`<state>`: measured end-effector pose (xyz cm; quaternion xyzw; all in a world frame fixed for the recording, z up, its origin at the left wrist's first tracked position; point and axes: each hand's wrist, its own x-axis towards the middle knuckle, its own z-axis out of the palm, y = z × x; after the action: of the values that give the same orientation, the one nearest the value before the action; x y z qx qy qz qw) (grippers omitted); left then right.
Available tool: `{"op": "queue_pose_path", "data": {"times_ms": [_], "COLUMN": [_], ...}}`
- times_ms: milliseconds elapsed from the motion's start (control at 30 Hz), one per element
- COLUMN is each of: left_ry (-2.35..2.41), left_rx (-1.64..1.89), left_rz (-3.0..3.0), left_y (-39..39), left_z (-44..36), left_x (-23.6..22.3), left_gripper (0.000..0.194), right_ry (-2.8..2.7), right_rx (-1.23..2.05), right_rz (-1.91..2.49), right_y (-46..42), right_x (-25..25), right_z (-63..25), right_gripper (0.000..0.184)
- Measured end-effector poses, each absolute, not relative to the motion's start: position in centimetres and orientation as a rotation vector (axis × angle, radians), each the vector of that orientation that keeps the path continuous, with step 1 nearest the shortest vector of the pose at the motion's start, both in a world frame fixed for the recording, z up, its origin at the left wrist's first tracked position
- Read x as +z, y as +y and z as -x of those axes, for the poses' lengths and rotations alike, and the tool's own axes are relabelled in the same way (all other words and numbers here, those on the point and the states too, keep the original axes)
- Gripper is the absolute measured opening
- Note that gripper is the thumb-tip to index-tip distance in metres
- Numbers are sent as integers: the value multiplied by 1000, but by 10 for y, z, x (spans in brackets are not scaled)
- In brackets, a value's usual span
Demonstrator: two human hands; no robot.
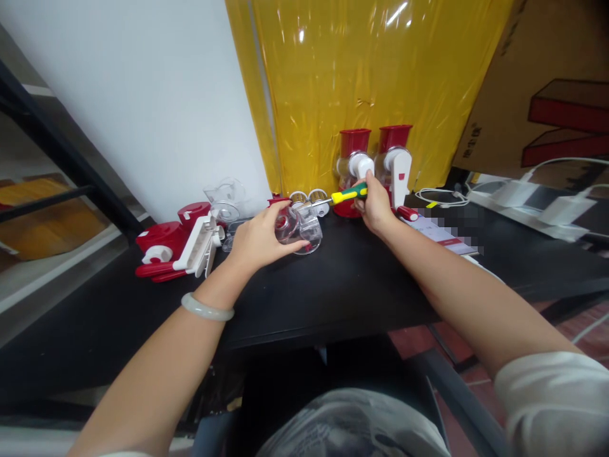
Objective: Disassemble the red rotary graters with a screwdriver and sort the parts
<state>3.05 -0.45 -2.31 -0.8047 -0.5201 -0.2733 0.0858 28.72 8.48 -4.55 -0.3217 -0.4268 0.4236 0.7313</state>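
Note:
My left hand (pixel 259 238) is curled round a clear plastic housing (pixel 310 236) on the black table, thumb on one side and fingers on the other. A screwdriver (pixel 349 193) with a yellow and green handle is in the closed fingers of my right hand (pixel 375 203). Its shaft points left, and the tip meets or lies close to the top of the housing; I cannot tell whether it touches. Just behind are metal grater drums (pixel 318 195). Two red and white rotary graters, one of them the right grater (pixel 397 166), stand upright behind my right hand.
Red bases (pixel 164 240), white crank parts (pixel 196 246) and another clear housing (pixel 227 197) lie at the left. To the right are a printed leaflet (pixel 440 233), a coiled white cable (pixel 440 197) and a power strip (pixel 528 212) with chargers. Yellow film (pixel 375 70) hangs behind.

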Motion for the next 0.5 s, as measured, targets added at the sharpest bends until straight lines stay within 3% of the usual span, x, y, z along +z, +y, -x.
{"op": "queue_pose_path", "data": {"times_ms": [267,400,500], "left_ry": [-1501,-1497,-1493], "left_rx": [-801,-801,-803], "left_rz": [2407,2398,2397], "left_y": [-6,-6,-6], "left_z": [-32,-32,-32], "left_x": [-24,-24,-24], "left_gripper": [83,83,83], "right_ry": [-838,-834,-855], "right_rx": [1011,1052,1012], "right_rz": [624,549,586], "right_y": [82,81,85], "right_x": [-43,-42,-45], "right_z": [-284,-285,-287], "right_gripper": [16,19,32]}}
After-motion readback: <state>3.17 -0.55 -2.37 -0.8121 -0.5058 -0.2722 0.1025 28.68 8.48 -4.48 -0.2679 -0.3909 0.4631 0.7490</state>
